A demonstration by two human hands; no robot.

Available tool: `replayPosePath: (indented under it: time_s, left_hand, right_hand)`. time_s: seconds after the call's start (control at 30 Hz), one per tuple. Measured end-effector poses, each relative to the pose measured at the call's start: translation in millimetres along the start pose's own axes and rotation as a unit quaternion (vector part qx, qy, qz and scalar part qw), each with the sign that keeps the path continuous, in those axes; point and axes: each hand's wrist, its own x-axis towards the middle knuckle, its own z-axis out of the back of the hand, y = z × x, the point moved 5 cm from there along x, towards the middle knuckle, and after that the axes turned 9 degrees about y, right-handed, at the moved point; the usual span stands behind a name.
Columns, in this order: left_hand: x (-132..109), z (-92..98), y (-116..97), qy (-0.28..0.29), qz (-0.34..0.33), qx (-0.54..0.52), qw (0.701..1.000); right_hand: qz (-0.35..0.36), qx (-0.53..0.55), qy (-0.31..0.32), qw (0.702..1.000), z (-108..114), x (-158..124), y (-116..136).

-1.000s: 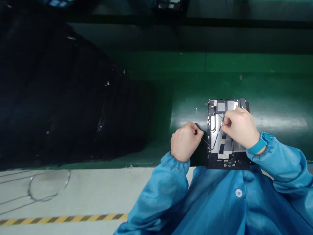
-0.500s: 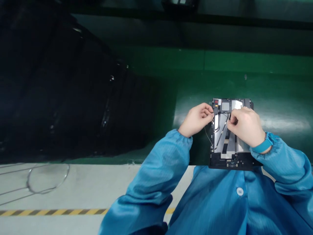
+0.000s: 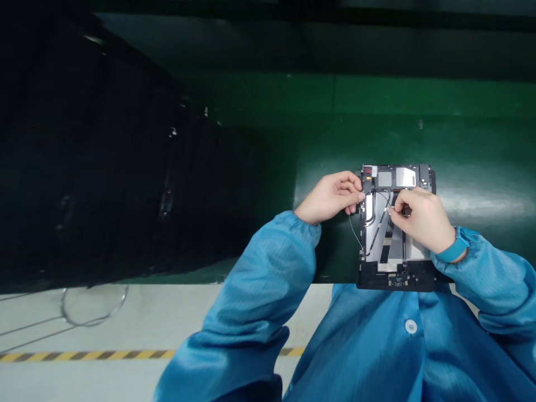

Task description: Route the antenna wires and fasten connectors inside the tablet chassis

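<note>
Black cover (image 3: pixel 104 167): fills the left side, its edge lying across the green surface (image 3: pixel 473 162).

Floor (image 3: pixel 125 312): pale, below the surface's near edge, with yellow-and-black tape (image 3: pixel 92 355) running across it.

Left hand (image 3: pixel 330 195): blue sleeve (image 3: pixel 259 285) gathered at the wrist; fingers (image 3: pixel 349 181) curled against the left edge of the tablet frame. What they grip, if anything, is hidden.

Cable (image 3: pixel 355 234): thin, curving from beneath the left hand down to the frame.

Tablet frame (image 3: pixel 397 282): opened, its inner parts showing, lying flat on the surface between both hands.

Right hand (image 3: pixel 421 219): over the frame's middle; fingers (image 3: pixel 396 213) pinched narrow on a thin wire (image 3: pixel 383 195) — tips close together, just above the metal plates.

Wristband (image 3: pixel 454 251): teal, around the right wrist, at the cuff.
</note>
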Motion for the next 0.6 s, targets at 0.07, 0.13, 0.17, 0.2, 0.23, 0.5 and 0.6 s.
replayPosePath:
  time_s: [0.07,0.13,0.17,0.2,0.23,0.5,0.6]
  left_hand:
    - [-2.6,-1.9,-0.7,-0.027,-0.003,-0.001,1.000]
    - [-4.3,-3.7,-1.0,-0.046,-0.004,0.000,0.999]
    - [-4.6,-4.5,-0.8,-0.051,-0.002,0.000,0.999]
    - [-4.7,-5.2,-0.3,-0.053,-0.001,0.000,0.999]
    - [-4.6,-5.9,0.3,-0.052,0.001,0.001,0.999]
    - [-3.5,-4.0,-7.2,-0.047,0.033,0.060,0.997]
    - [1.1,-1.8,-27.9,-0.027,0.037,0.214,0.976]
  right_hand:
    - [0.002,0.002,-0.001,1.000,0.1,0.2,0.8]
    - [0.006,0.005,-0.001,1.000,0.4,0.2,1.5]
    - [0.009,0.007,-0.002,1.000,0.6,0.2,1.6]
    - [0.010,0.009,-0.002,1.000,0.9,0.1,1.4]
    - [0.011,0.012,-0.002,1.000,1.1,0.1,0.9]
    - [0.015,0.037,-0.001,0.999,3.5,0.3,-3.9]
    - [0.017,0.041,0.012,0.999,5.3,1.2,-4.6]
